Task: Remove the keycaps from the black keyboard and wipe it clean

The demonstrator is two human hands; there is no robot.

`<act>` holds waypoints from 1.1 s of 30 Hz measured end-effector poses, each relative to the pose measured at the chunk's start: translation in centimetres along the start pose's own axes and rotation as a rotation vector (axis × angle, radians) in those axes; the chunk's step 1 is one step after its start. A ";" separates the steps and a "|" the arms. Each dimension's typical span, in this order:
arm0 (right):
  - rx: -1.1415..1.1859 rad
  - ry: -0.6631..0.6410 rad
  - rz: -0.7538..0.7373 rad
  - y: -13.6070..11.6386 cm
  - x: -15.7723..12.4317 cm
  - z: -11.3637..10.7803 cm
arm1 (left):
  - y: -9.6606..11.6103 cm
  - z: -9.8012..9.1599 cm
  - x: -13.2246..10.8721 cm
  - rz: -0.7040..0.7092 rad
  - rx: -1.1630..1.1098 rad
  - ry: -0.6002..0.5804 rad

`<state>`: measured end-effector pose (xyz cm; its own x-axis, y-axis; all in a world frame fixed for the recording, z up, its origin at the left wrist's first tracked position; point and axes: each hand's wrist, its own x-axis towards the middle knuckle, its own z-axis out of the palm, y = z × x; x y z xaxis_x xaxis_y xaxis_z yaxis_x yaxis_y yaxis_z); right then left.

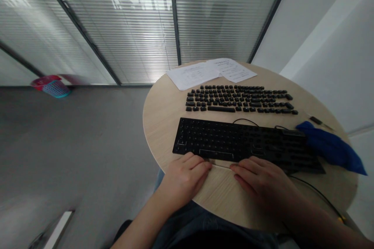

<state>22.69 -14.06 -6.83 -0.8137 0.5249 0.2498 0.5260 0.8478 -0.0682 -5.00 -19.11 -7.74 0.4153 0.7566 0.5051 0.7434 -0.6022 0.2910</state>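
Observation:
In front of me lies a black keyboard (216, 136) with its keycaps off, slightly turned on the table. My left hand (187, 175) is at its front left edge, with fingers closed together and the thumb side facing inward. My right hand (260, 175) is at the front edge further right, its fingers also pressed together. A thin, pale wire-like piece (220, 166) stretches between the fingertips of both hands, just before the keyboard. Its ends are hidden by the fingers. Behind the keyboard, the loose black keycaps (219, 99) stand in rows, including a long space bar (221, 109).
A blue cloth (333, 146) covers the keyboard's right end. Behind it lies a slim dark-handled tool (316, 120). Printed papers (194, 74) rest at the round table's (157, 124) far edge. A black cable (315, 188) runs off right. A basket (54, 86) stands on the floor.

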 end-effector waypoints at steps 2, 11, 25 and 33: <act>0.022 -0.013 0.012 -0.1 0.0 -0.1 | 0.1 0.1 0.0 -0.020 0.014 0.005; 0.148 -0.025 0.018 0.6 1.2 -2.7 | -0.4 -1.6 -0.2 0.005 0.024 0.113; 0.260 -0.082 -0.013 4.9 16.9 -1.6 | -5.2 -0.2 -5.7 -0.180 0.079 0.473; 0.220 -0.105 -0.040 5.6 16.3 -1.0 | -6.3 0.2 -6.2 -0.104 0.092 0.464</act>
<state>12.62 -0.84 -2.22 -0.8603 0.4855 0.1556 0.4352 0.8583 -0.2717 -12.11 -19.97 -12.90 0.0744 0.6052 0.7926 0.8206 -0.4887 0.2962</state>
